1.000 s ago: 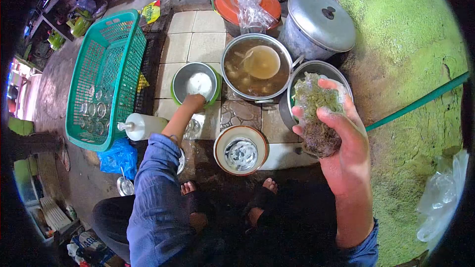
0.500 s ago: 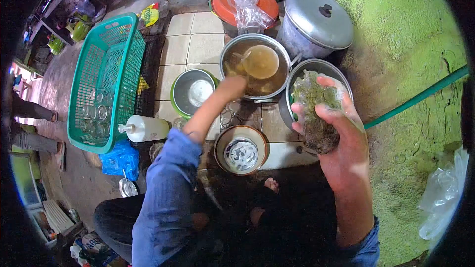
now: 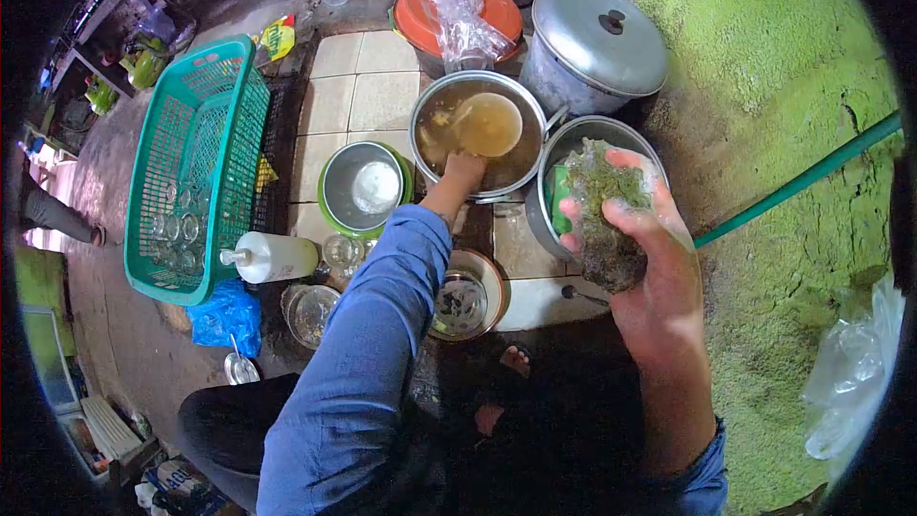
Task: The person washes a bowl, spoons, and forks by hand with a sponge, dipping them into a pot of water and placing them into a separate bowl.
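Observation:
My left hand (image 3: 465, 172) reaches over the near rim of a metal pot (image 3: 417, 139) of murky brown water. Its fingers point down and are mostly hidden. Beside them a round, pale dipper-like vessel (image 3: 493, 124) sits in the water. My right hand (image 3: 659, 234) is closed around a soapy, green-brown scrubbing pad (image 3: 616, 205), held up over a second metal pot (image 3: 635, 124). Something green (image 3: 560, 193) shows inside that pot. Below my left forearm, a rimmed basin (image 3: 495, 301) holding a shiny, clear-looking dish (image 3: 460, 304) is partly covered by my sleeve.
A green basket (image 3: 224, 229) with several glasses stands at left, near a white pump bottle (image 3: 277, 257). A green-rimmed metal bowl (image 3: 336, 186) sits on the tiles. Behind are a lidded pot (image 3: 597, 33) and an orange-lidded bucket (image 3: 420, 24). A green hose (image 3: 802, 179) crosses the right.
My left hand has moved slightly right and lower at the water pot, its forearm now covering part of the basin. The view has shifted a little; my right hand still grips the pad.

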`<move>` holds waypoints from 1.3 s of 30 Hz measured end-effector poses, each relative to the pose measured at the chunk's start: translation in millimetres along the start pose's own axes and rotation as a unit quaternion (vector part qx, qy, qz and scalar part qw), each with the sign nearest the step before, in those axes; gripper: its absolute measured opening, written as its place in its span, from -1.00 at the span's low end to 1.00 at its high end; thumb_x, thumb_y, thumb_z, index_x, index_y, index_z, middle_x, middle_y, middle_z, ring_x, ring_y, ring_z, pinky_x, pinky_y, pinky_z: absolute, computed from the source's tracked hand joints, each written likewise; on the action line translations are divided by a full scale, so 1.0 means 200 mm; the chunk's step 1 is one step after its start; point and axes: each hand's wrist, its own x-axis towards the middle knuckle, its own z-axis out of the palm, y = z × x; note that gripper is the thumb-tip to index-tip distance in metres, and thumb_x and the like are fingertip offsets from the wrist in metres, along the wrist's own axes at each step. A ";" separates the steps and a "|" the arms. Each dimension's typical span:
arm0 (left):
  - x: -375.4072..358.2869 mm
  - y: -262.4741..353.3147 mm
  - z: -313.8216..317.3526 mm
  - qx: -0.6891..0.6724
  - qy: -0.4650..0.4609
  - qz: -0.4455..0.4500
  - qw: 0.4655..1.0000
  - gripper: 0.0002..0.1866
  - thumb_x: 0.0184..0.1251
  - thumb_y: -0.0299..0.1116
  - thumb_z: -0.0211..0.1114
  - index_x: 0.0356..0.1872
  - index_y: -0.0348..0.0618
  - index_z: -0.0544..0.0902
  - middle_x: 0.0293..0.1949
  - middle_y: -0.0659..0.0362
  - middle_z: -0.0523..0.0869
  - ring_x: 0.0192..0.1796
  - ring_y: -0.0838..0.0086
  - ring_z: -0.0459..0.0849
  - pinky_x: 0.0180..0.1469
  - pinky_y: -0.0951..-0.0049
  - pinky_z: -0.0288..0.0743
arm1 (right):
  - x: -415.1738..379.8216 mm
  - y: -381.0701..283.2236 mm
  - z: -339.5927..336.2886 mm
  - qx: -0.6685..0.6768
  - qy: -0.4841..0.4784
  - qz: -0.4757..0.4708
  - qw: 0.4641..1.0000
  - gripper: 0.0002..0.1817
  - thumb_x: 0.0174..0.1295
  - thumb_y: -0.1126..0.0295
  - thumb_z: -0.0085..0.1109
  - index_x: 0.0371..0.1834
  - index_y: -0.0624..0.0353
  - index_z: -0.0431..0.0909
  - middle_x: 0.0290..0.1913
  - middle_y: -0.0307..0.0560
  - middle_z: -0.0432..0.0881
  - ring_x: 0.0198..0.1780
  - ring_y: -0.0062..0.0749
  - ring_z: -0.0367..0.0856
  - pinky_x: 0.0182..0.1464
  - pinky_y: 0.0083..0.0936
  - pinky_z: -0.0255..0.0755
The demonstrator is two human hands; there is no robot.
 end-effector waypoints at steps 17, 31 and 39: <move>-0.05 0.06 -0.09 0.096 -0.059 0.006 0.994 -0.64 0.36 -0.27 -0.04 0.09 0.02 0.59 0.08 0.15 0.63 0.12 0.32 0.59 0.08 0.00 0.39 | -0.04 -0.01 -0.06 0.005 0.000 -0.012 1.000 -0.52 0.17 0.47 0.00 0.21 0.18 0.25 0.05 0.03 0.46 -0.04 -0.30 0.58 -0.07 -0.40 0.55; -0.25 0.05 -0.53 -0.081 -0.064 -0.002 0.995 -0.69 0.33 -0.19 0.05 -0.09 -0.13 0.63 -0.07 -0.04 0.67 0.02 0.10 0.62 0.10 0.16 0.39 | -0.06 -0.04 -0.09 0.005 -0.009 -0.022 1.000 -0.56 0.19 0.48 -0.02 0.19 0.18 0.28 0.04 0.01 0.47 -0.02 -0.29 0.58 -0.07 -0.39 0.54; -0.05 -0.19 -0.62 -0.544 0.052 0.109 0.831 -0.63 0.46 -0.16 0.03 -0.12 -0.29 0.63 -0.24 0.16 0.72 -0.14 0.48 0.64 0.04 0.41 0.43 | -0.06 -0.03 -0.09 -0.002 -0.008 -0.046 0.999 -0.59 0.22 0.51 -0.05 0.17 0.17 0.31 -0.01 -0.01 0.50 -0.03 -0.32 0.57 -0.05 -0.43 0.50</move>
